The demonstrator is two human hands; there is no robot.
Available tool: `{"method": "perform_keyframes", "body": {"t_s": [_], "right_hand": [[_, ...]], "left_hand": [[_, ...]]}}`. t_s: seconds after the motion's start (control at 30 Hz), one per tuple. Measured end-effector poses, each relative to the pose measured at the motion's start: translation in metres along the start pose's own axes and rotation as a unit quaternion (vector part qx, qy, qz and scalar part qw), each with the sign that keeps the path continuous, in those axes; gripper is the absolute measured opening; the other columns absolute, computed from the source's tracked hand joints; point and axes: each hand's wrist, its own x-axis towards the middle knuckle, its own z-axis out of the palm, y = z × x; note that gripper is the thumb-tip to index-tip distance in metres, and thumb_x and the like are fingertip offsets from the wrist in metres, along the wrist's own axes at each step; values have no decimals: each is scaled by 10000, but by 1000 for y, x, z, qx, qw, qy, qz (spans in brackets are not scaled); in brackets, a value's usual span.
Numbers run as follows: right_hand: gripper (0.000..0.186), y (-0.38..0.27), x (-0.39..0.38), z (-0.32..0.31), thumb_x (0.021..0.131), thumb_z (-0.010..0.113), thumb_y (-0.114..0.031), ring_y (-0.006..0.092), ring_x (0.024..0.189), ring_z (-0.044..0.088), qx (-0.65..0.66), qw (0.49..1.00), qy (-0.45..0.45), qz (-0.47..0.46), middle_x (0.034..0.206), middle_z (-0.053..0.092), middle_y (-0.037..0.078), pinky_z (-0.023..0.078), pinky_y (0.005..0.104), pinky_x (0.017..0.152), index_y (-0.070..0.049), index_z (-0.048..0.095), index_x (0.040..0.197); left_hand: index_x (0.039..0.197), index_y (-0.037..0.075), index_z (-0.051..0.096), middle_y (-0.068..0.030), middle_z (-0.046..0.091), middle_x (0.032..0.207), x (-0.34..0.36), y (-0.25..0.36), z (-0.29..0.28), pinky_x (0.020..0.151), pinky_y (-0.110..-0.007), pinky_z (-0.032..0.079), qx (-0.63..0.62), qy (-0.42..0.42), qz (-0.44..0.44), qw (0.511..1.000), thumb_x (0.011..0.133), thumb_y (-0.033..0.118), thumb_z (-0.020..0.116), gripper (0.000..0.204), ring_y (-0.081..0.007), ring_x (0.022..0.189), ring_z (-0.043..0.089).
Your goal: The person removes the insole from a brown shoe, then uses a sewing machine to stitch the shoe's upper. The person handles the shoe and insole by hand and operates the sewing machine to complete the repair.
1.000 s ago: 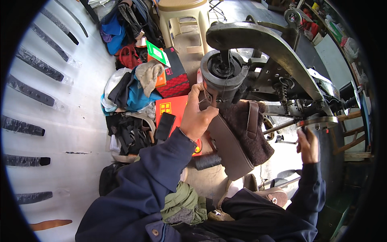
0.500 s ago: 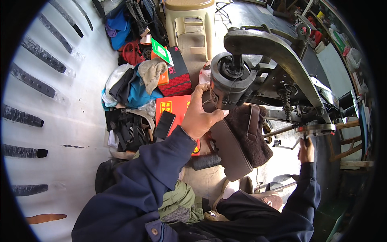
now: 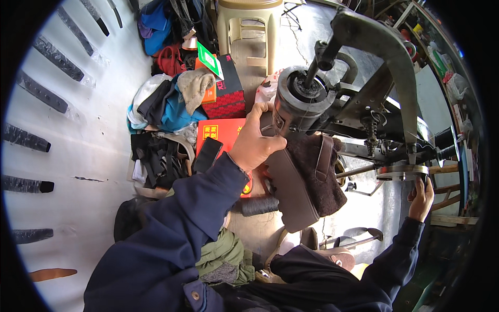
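Observation:
A dark brown fuzzy shoe (image 3: 332, 200) with a thick brown sole (image 3: 292, 190) and a strap hangs tilted beneath the round metal head (image 3: 302, 106) of a shoe-sewing machine. My left hand (image 3: 256, 141) grips the shoe at its upper end, thumb across the sole, fingers partly hidden behind the machine head. At the right, my right hand (image 3: 422, 198) is closed at the underside of the machine's handwheel (image 3: 403, 172); the handle in its fingers is mostly covered.
A red box (image 3: 221, 134) with a black phone (image 3: 209, 155) on it lies left of the shoe, with a dark thread spool (image 3: 260, 206) below. Clothes (image 3: 174, 101), a shoebox (image 3: 228, 88) and a plastic stool (image 3: 251, 31) stand beyond. A hammer (image 3: 364, 236) lies near my legs.
My right hand has moved right and away from me with the handwheel's handle. The machine's upper arm and needle bar have shifted. The shoe stays nearly in place in my left hand.

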Motion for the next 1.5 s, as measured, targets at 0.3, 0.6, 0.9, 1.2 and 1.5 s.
{"method": "perform_keyframes", "body": {"t_s": [0.3,0.6,0.9,1.2,1.5], "right_hand": [[251,69,-29,74,1043,602,-286,122,446,541,-70,965,-177,183,588,546,29,432,291,408,-37,578,1018],[228,16,9,-8,1038,613,-271,60,490,449,-33,999,30,-5,607,453,-47,346,241,448,-78,585,919],[335,32,-41,75,1026,623,-354,107,498,553,-52,972,-210,88,609,558,25,437,263,470,-36,588,925],[233,67,10,13,1048,596,-305,86,438,466,-41,990,51,126,580,480,-16,384,267,401,-74,606,1021],[327,-9,-32,37,1015,639,-321,93,523,500,9,992,-121,-16,629,527,0,414,243,513,-23,602,887]], "left_hand": [[1265,42,523,-85,562,1222,0,10,0,1035,-312,440,12,5,-40,999,699,54,722,600,-175,1156,539],[1287,47,502,-79,566,1208,6,8,-3,1026,-316,449,-30,-26,-46,998,718,28,725,611,-170,1139,551],[1281,49,509,-69,569,1192,6,9,-4,984,-311,473,-24,-27,-54,998,718,21,710,599,-161,1094,577],[1263,60,529,-70,549,1224,13,2,-8,1012,-306,447,-49,-45,-65,996,715,32,702,576,-151,1128,540],[1260,67,531,-80,547,1235,14,2,-9,1029,-314,437,-45,-46,-61,996,706,44,696,578,-172,1162,527]]}}
